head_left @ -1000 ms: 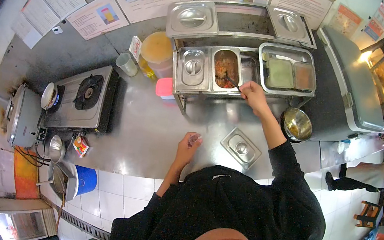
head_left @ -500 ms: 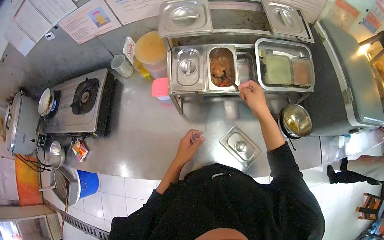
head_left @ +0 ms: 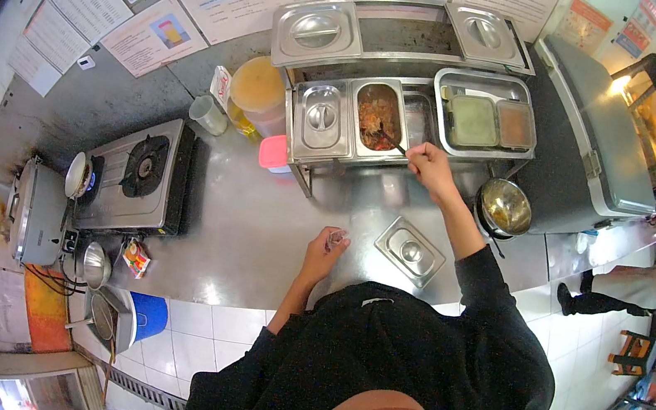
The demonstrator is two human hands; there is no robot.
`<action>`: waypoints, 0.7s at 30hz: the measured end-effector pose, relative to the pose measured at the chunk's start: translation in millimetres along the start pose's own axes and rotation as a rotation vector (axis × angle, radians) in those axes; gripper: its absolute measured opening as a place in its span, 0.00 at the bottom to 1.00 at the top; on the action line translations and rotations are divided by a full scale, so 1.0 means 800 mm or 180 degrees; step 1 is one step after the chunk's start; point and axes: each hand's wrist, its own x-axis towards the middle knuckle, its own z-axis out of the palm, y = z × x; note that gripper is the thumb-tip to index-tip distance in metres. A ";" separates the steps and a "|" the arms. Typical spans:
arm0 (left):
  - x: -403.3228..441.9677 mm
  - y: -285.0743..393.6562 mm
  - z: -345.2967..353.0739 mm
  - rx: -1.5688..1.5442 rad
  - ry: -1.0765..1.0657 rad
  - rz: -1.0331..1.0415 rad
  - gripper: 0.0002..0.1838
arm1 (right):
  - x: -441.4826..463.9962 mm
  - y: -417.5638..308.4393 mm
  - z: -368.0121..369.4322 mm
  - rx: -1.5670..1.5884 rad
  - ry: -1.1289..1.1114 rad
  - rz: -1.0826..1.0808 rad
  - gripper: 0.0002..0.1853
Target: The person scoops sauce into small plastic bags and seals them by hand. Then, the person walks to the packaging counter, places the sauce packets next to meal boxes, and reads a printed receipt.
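Note:
My right hand point(head_left: 431, 169) is closed around the handle of a dark spoon point(head_left: 394, 142). The spoon's head dips into reddish-brown chunky food in a steel pan point(head_left: 373, 149). Over the counter's front part, my left hand point(head_left: 322, 256) curls around a small clear container point(head_left: 335, 240), mostly covered by the fingers. Between the two hands, a steel pan lid point(head_left: 411, 252) lies on the counter. Left of the food pan sits a lidded steel pan point(head_left: 322, 116); a steel tray point(head_left: 480, 151) with green and reddish-brown containers is on its right.
A gas stove point(head_left: 135, 174) with a small pan point(head_left: 79, 174) over a blue flame stands left. A metal bowl point(head_left: 506, 207) rests at the right. Behind are a pink-lidded tub point(head_left: 274, 151) and a large orange-topped container point(head_left: 259, 85). Another person point(head_left: 627, 285) stands far right.
My right hand and the spoon have shifted slightly down, with the spoon still in the food. My left hand has moved a little and turned slightly, still around the clear container.

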 end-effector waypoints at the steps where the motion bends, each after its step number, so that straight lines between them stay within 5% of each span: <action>1: 0.000 0.000 0.000 0.0004 0.0002 0.0014 0.17 | 0.000 0.001 0.001 0.0001 0.0000 0.0000 0.04; 21: 0.020 -0.015 0.006 0.0189 -0.0416 0.0020 0.17 | -0.006 0.003 0.001 0.0127 -0.0057 -0.0174 0.05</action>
